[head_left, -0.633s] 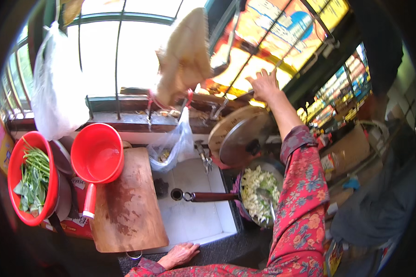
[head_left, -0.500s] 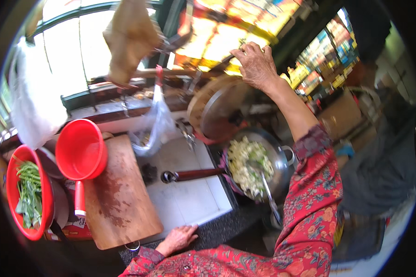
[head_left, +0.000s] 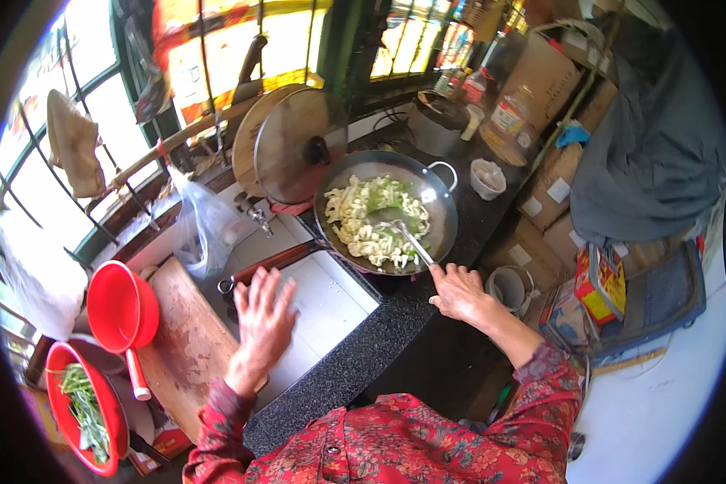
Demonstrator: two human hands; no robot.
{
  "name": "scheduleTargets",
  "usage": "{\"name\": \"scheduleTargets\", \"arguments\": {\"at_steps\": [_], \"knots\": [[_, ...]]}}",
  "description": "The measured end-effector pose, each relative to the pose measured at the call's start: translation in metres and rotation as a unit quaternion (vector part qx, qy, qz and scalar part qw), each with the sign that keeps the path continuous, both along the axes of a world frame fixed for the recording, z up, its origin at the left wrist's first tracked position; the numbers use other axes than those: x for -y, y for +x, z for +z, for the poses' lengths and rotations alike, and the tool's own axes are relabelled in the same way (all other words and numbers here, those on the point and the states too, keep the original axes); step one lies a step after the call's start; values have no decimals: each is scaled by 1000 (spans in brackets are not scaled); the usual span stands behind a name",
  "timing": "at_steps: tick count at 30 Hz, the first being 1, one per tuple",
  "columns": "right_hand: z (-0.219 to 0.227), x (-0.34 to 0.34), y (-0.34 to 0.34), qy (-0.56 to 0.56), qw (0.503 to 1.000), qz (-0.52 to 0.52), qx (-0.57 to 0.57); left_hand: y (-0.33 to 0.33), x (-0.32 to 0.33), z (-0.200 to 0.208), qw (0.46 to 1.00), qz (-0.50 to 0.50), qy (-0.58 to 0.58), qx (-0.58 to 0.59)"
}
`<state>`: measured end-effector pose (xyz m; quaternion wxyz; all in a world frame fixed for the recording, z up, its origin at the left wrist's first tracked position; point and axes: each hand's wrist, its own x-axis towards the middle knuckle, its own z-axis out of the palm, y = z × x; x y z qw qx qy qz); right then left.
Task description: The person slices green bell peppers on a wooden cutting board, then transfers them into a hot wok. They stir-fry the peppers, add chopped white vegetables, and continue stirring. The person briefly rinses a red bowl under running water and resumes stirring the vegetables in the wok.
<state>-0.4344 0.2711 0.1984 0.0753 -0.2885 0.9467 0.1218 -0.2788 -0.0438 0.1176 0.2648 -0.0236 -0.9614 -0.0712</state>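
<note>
My right hand point(head_left: 460, 292) is closed on the handle end of a metal ladle point(head_left: 414, 242). The ladle's bowl rests among white cauliflower pieces point(head_left: 363, 226) and green bits in a wok point(head_left: 441, 211). From the wok's left side a dark wooden handle point(head_left: 278, 260) sticks out, ending in a ring. Just short of that handle hovers my left hand point(head_left: 264, 319), fingers spread, slightly blurred and holding nothing.
A glass lid point(head_left: 290, 153) leans behind the wok. At left are a wet cutting board point(head_left: 194, 355), a red dipper point(head_left: 121, 302) and a red basin point(head_left: 60, 355) of greens. A small tub point(head_left: 487, 177) and cardboard boxes point(head_left: 532, 81) stand right.
My right hand has come down from up near the window and taken the ladle's handle. My left hand has lifted off the counter edge toward the wok handle. The view has shifted.
</note>
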Motion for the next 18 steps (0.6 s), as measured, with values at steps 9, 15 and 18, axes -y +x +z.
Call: {"name": "scheduleTargets", "arguments": {"at_steps": [9,15,18], "knots": [[8,-42,-35,-93,994,-61,23,-70,39,48,928,6,57,368],[57,-66,-64,-255,957,-108,91,-36,-8,48,785,-68,360,499],[88,-75,-78,-220,965,-82,118,-16,-48,36,705,-66,563,427]]}}
